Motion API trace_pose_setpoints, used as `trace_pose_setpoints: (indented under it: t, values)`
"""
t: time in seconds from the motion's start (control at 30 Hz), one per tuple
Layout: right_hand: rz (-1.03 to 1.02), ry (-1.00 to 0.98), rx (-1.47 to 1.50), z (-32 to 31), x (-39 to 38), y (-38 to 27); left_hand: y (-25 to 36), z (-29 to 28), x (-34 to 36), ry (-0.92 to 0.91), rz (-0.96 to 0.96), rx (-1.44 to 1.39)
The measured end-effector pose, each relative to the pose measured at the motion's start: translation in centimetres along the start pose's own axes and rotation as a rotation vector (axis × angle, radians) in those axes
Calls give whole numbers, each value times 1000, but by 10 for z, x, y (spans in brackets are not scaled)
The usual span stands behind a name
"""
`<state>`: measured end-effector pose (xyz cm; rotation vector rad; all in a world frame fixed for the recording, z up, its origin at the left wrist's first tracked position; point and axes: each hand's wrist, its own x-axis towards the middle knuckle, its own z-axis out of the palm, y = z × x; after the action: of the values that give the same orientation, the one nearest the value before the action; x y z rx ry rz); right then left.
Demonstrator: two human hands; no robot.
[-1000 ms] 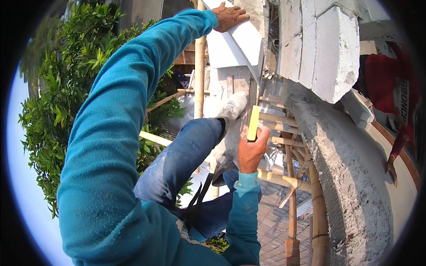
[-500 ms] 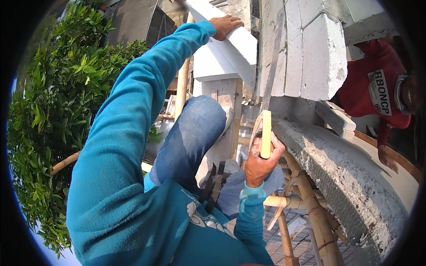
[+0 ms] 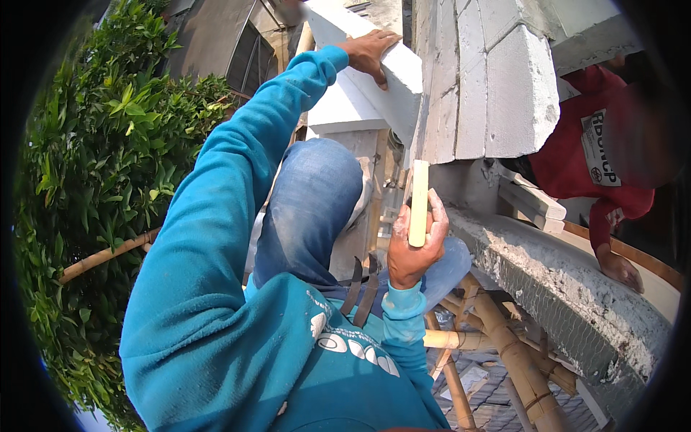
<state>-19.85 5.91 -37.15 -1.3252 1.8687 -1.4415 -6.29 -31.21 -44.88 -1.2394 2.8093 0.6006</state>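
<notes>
My left hand [image 3: 369, 56] lies with spread fingers on a white block [image 3: 394, 90], which leans over another white slab [image 3: 338, 109] at the top centre. My right hand [image 3: 415, 245] is wrapped round the yellow handle [image 3: 421, 194] of what looks like a hand saw, pointing away from me beside stacked pale blocks [image 3: 471, 93]; its blade is hard to make out now. My bent knee in jeans [image 3: 309, 187] sits between my arms.
A co-worker [image 3: 597, 151] in red is on the right, a hand [image 3: 622, 270] on a ledge. A rough concrete beam [image 3: 554, 281] curves below. Bamboo scaffold poles [image 3: 518, 360] stand over roof tiles at lower right. Leafy branches [image 3: 108, 144] fill the left, with a wall [image 3: 216, 43] behind.
My knee has risen. The yellow handle went right and up, then back slightly left. My left hand has shifted, thumb lower on the block. The co-worker has come further into view.
</notes>
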Motion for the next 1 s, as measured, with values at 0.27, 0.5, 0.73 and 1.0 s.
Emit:
trace_pose_setpoints:
  t: [0.27,0.5,0.73,1.0]
  values:
    - [-92,18,-56,5,0,-4,-18,-3,9,-30,-63,-378]
    - [-105,-18,-116,11,-3,1,-9,31,36,448,-839,-808]
    - [-37,-23,-97,16,-6,4,10,41,65,481,-995,-798]
    - [-86,65,97,16,1,1,-3,14,57,471,-1038,-671]
